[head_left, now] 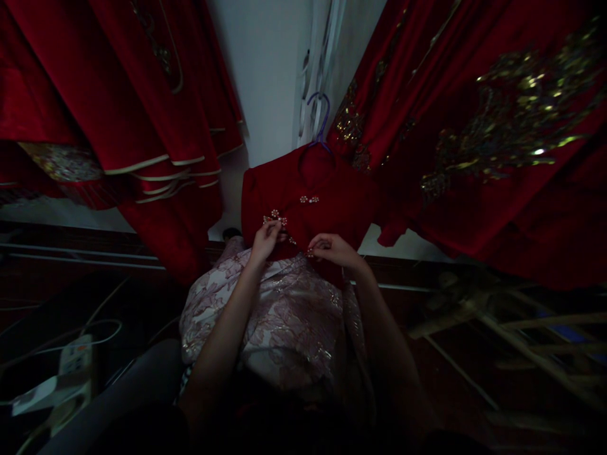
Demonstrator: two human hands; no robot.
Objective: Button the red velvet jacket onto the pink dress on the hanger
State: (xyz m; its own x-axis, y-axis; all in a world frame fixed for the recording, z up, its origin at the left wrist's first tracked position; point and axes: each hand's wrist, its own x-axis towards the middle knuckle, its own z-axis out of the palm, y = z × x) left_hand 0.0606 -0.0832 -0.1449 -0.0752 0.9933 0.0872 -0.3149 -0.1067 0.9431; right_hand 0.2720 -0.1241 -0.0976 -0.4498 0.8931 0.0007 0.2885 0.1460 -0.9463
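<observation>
A red jacket (284,183) hangs from a purple hanger (322,129), its hem over my lap. A beaded clasp (309,199) sits just below its neckline. My left hand (268,240) is closed in a pinch on the jacket front, right beneath a beaded ornament (275,218). Lower on the front, my right hand (334,249) pinches a small beaded fastener (310,252) at the jacket's edge. Between both hands another beaded piece (292,241) shows. The dim light hides exactly what lies under the fingertips.
Shiny floral fabric (294,303) covers my lap. Red garments with pale trim (156,114) hang left, and red ones with gold sequins (521,114) hang right. A power strip (76,360) with cables lies at lower left. Wooden bars (512,328) stand at right.
</observation>
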